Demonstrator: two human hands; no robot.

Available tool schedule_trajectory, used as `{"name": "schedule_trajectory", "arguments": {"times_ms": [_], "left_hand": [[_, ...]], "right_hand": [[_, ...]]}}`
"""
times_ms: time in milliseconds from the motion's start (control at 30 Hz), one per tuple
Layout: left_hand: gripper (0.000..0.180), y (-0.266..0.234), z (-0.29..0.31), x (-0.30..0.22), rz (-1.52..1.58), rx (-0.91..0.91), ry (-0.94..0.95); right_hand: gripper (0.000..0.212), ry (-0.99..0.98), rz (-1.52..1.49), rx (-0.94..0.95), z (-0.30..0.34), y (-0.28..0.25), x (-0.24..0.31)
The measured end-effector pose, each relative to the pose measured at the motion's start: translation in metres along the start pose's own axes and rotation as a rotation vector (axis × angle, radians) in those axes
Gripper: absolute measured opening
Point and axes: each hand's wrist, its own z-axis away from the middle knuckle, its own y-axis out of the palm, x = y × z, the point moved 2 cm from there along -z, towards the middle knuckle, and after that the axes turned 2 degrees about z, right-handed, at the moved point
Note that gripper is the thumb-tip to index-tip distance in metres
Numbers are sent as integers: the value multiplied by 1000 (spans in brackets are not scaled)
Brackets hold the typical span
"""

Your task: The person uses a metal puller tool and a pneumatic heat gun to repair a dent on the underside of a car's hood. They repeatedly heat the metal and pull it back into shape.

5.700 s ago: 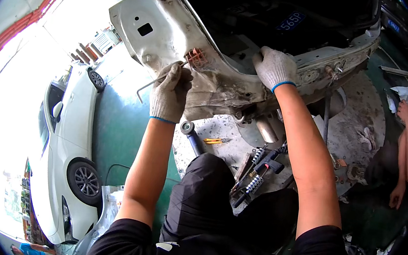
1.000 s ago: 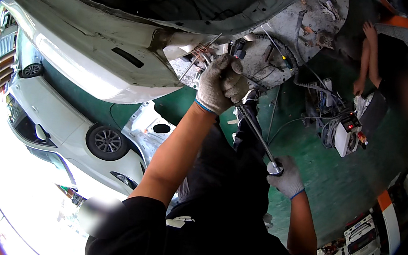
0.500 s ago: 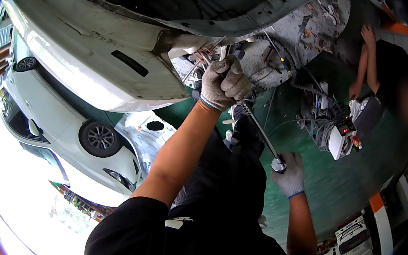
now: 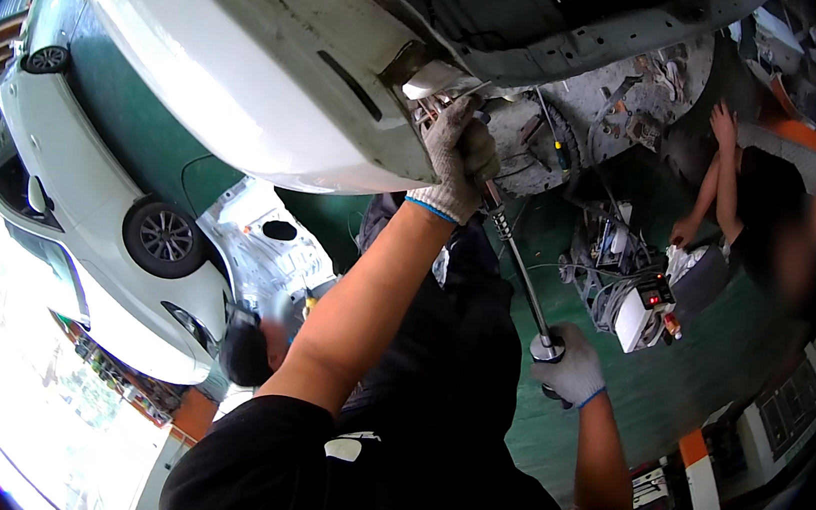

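Observation:
A long shiny slide hammer (image 4: 525,273) slants down and right between my hands. My left hand (image 4: 459,160), in a pale knit work glove, is closed at its upper end, beside the open corner of a white car body panel (image 4: 269,58). The glove hides just how that end meets the car. My right hand (image 4: 576,370), gloved too, is wrapped round the lower end, just below a round metal collar (image 4: 546,348). Thin metal pieces show in the opening next to my left fingers. A yellow-handled tool (image 4: 561,156) hangs to the right.
At the right sits a co-worker (image 4: 767,195) in dark clothes, near a white machine (image 4: 644,317) with a red display and cables. Another person in a dark cap (image 4: 248,352) is at lower left. Beyond are a white car (image 4: 86,168) and a silver metal panel (image 4: 265,229).
My view has shifted, so the car panel appears further right. Both hands still grip the slide hammer, which stands slightly steeper. A capped person has come into view at lower left.

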Motion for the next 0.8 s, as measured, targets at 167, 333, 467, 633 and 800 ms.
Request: {"name": "schedule_trajectory", "arguments": {"times_ms": [167,333,467,633,800], "left_hand": [[21,-10,-4,1,-5,18,-11],[24,-14,-8,-1,-15,3,-18],[25,-10,-7,2,-14,42,8],[25,-7,-2,3,-9,19,5],[21,-11,-5,5,-7,9,-1]], "right_hand": [[55,-51,-267,211,-43,-7,38],[56,-134,-149,74,-45,-7,51],[64,57,-22,11,4,11,-11],[68,112,-104,84,7,3,-2],[63,26,-80,109,-24,7,10]]}}
